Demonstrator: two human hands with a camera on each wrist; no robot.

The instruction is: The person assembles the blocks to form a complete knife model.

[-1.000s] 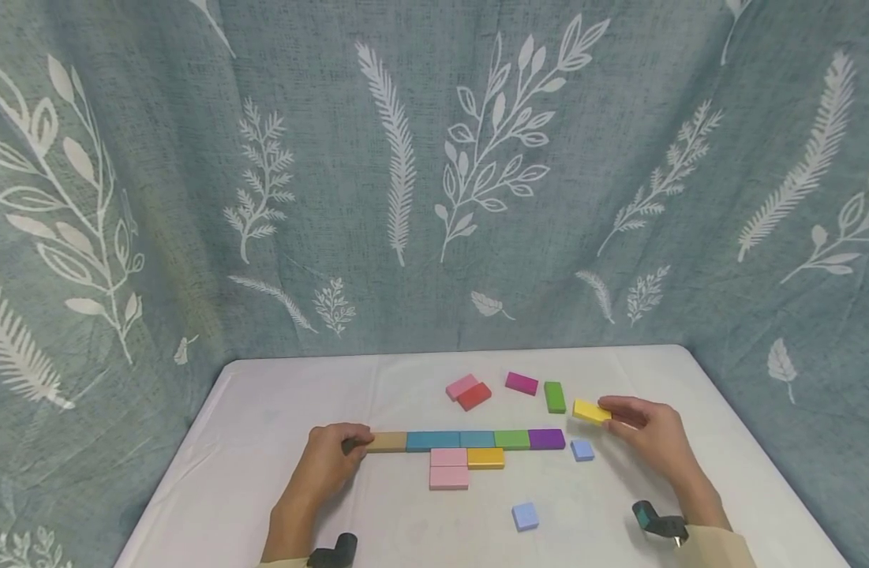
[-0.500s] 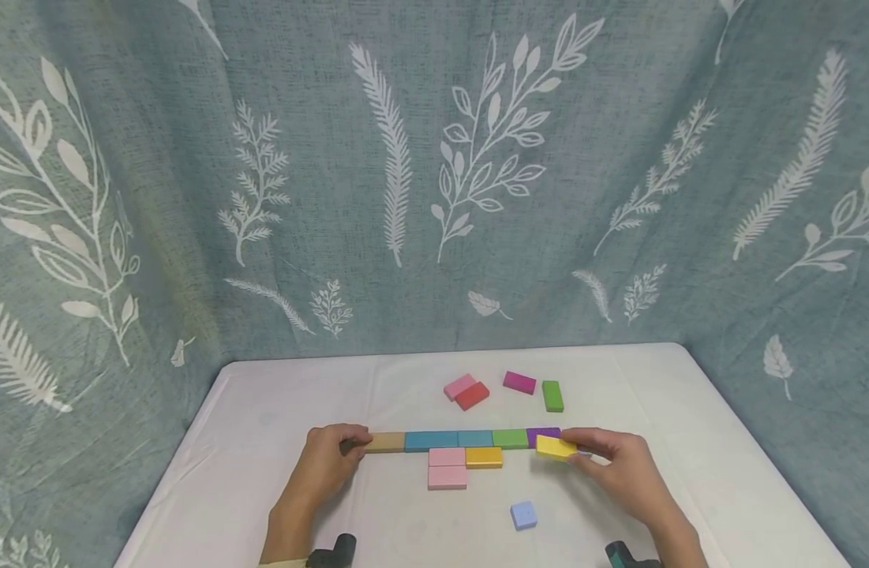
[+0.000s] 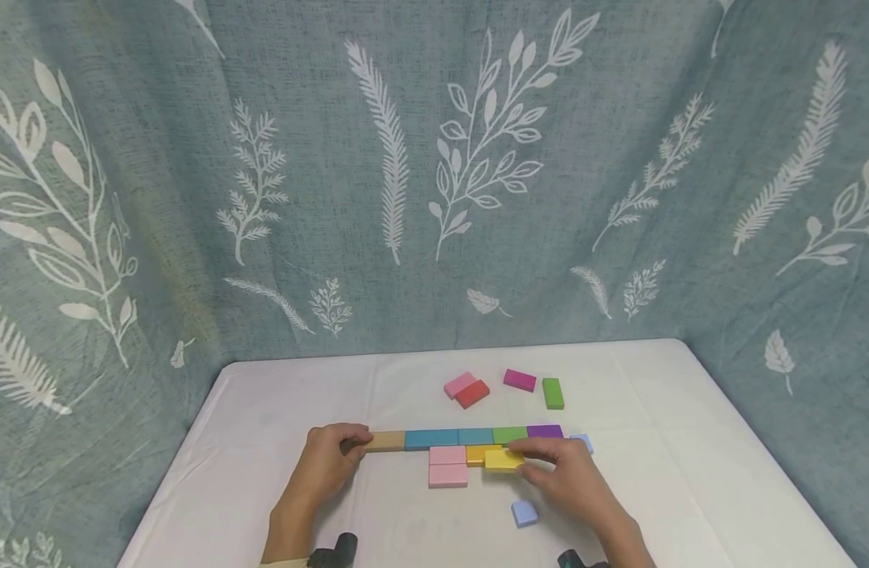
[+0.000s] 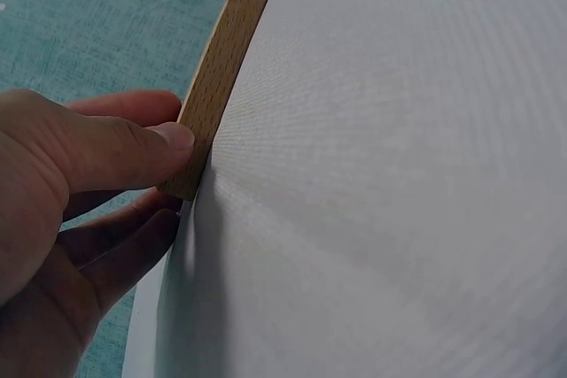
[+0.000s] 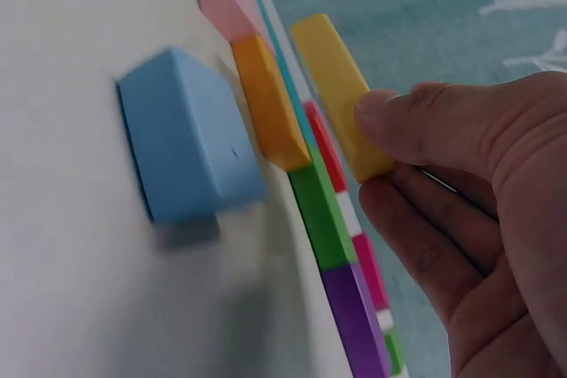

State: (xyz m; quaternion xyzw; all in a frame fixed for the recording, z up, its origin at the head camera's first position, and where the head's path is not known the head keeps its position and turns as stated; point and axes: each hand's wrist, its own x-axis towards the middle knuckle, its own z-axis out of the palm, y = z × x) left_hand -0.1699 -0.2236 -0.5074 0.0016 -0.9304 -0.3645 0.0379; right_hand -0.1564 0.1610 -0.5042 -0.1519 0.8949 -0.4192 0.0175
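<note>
A row of coloured blocks lies across the white table: a tan wooden block (image 3: 387,442) at the left, two blue blocks (image 3: 432,440), a green block (image 3: 509,435) and a purple block (image 3: 544,431). My left hand (image 3: 331,457) pinches the tan block's left end between thumb and fingers, also plain in the left wrist view. With thumb and fingertips my right hand (image 3: 565,477) holds a yellow block (image 5: 341,95), raised above the table. In the head view it overlaps the right part of an orange block (image 3: 482,455), which sits against the row's near side beside two pink blocks (image 3: 447,476).
Behind the row lie a pink block (image 3: 458,384), a red block (image 3: 473,394), a magenta block (image 3: 520,380) and a green block (image 3: 553,394). A light blue block (image 3: 524,514) lies nearer me; another light blue block (image 3: 583,443) is partly behind my right hand.
My right hand has carried the yellow block leftward from beyond the row's right end to over the orange block. The left hand has stayed on the tan block.
</note>
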